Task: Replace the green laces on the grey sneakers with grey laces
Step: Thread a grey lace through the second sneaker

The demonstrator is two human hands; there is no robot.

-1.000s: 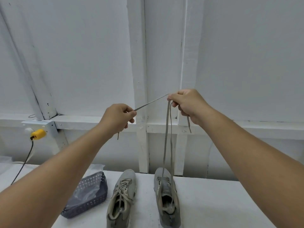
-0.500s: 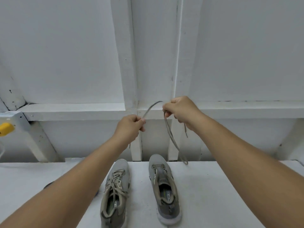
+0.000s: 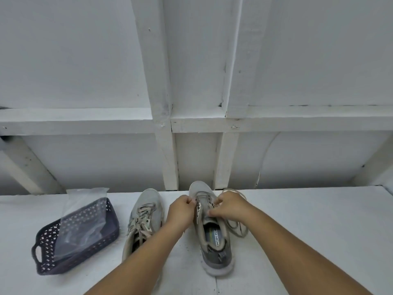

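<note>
Head view: my left hand (image 3: 180, 207) and right hand (image 3: 227, 206) pinch the lace (image 3: 235, 227) at the right grey mesh sneaker (image 3: 212, 235) on the white counter (image 3: 308, 231); its slack coils just beside — uneven pulling could leave lopsided ends.

Probably a plain workshop or shed: a white-painted timber-framed wall (image 3: 161, 86) rises behind a bare white worktable (image 3: 308, 220).
</note>
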